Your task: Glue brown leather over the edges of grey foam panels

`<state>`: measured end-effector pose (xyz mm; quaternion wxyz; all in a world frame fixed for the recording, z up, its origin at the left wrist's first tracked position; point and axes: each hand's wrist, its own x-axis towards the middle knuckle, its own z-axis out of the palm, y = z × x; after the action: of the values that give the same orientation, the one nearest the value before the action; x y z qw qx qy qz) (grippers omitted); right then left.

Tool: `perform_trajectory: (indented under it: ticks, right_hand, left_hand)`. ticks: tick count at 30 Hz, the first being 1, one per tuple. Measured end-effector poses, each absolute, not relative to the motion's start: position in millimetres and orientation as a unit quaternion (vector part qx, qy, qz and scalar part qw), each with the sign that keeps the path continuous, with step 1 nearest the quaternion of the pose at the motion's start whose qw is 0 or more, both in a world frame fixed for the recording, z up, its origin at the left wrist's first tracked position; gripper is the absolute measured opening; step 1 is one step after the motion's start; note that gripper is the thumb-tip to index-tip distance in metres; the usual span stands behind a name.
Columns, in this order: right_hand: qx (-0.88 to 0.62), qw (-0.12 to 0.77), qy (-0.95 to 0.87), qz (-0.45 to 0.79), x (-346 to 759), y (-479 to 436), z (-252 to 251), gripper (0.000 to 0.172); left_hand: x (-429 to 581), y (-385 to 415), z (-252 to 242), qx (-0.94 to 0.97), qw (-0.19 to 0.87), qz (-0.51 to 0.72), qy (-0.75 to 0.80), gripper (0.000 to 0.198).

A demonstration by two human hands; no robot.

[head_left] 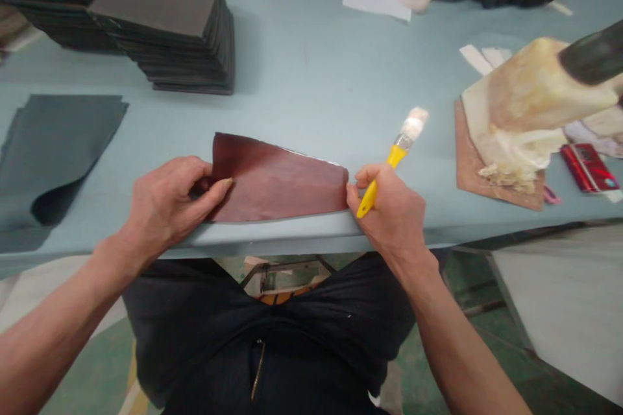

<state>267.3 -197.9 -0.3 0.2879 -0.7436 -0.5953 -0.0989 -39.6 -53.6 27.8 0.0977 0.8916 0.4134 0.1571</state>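
A reddish-brown leather piece (280, 178) lies at the near edge of the pale blue table (311, 78). My left hand (170, 204) pinches the piece's left end, thumb on top. My right hand (389, 207) is closed round the yellow handle of a paintbrush (396, 155), whose pale bristles point away from me, and its fingertips touch the right end of the leather.
A tall stack of black cut sheets (170, 19) stands at the back left, with a loose dark sheet (53, 149) curling at the left edge. At right, a glue-crusted container (530, 97) sits on a brown board (481, 172) beside a red packet (588, 168). Paper scraps (377, 3) lie far back.
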Motion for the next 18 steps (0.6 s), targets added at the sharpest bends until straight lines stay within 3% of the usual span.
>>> perform_trajectory:
  ticks: [4,6,10,18]
  right_hand:
    - [-0.718,0.296,-0.603,-0.18,259,-203,11,0.001]
    - [-0.681,0.327,-0.625,-0.196,248,-204,17,0.008]
    - [-0.631,0.373,-0.662,-0.155,220,-197,22,0.018]
    - [-0.62,0.37,-0.685,-0.098,197,-183,3,0.014]
  left_hand:
    - [-43,-52,21,0.896,0.097,0.166,0.4,0.032]
    - [-44,-52,19,0.898,0.095,0.171,0.394,0.033]
    - [-44,-51,16,0.9,0.09,0.165,0.394,0.034]
    - [-43,-52,15,0.9,0.099,0.159,0.394,0.033]
